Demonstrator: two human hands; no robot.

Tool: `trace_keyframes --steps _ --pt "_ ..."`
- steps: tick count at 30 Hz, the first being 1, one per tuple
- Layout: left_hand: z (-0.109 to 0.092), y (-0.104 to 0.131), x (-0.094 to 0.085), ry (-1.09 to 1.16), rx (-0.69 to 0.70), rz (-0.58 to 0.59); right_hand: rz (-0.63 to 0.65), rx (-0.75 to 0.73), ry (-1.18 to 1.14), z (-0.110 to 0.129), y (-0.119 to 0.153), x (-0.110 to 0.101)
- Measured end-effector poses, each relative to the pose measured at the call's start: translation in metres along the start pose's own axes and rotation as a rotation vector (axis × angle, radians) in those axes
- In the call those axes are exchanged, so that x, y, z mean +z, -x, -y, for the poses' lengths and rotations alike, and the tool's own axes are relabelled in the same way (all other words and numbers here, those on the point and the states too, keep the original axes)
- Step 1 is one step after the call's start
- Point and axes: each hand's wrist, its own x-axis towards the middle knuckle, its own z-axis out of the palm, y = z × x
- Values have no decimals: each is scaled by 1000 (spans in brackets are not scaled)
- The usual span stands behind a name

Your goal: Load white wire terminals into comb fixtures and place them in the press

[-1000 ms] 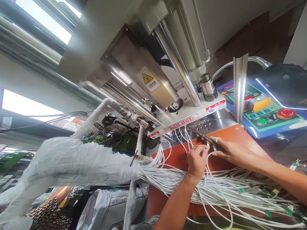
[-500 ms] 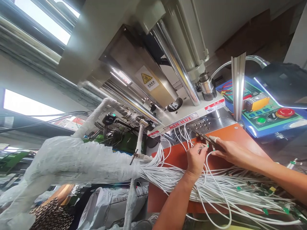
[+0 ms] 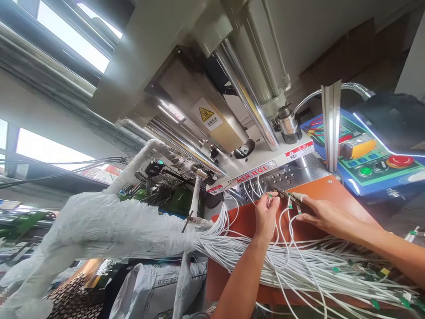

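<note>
My left hand (image 3: 265,217) pinches the end of a white cable with a small green-tipped connector (image 3: 270,196), close to the left end of a slim metal bar (image 3: 284,193). My right hand (image 3: 315,212) is closed on the bar's right part, thumb below and fingers above; one fingertip has a pale covering. White cables with green connector ends (image 3: 290,205) hang from the bar in loops. Beneath both hands a thick bundle of white cables (image 3: 239,252) lies across the orange-brown board (image 3: 335,201). Fingers partly hide the bar.
A press machine (image 3: 255,172) with a heat warning label stands just beyond my hands, its perforated metal plate (image 3: 285,175) at the board's edge. Right is a control panel (image 3: 372,166) with a red button. Plastic-wrapped pipes (image 3: 116,226) and another person's patterned clothing (image 3: 78,294) are at left.
My left hand has shifted slightly left and up, away from the right hand, bringing a green connector along the bar. More of the cables hanging from the bar shows. The view has tilted slightly.
</note>
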Motion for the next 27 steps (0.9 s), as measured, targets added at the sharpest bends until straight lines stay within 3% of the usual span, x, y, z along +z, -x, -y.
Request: trace_keyframes --steps 6,14,22,27 --pt "-5 -8 17 -373 175 17 -29 -5 50 3 3 2" --pt "2 -9 15 -295 129 48 -28 -73 35 4 2 1" --pt "4 -9 25 -212 53 31 -28 -61 34 3 3 1" --pt "5 1 16 -313 122 -38 -35 -64 25 5 3 -1"
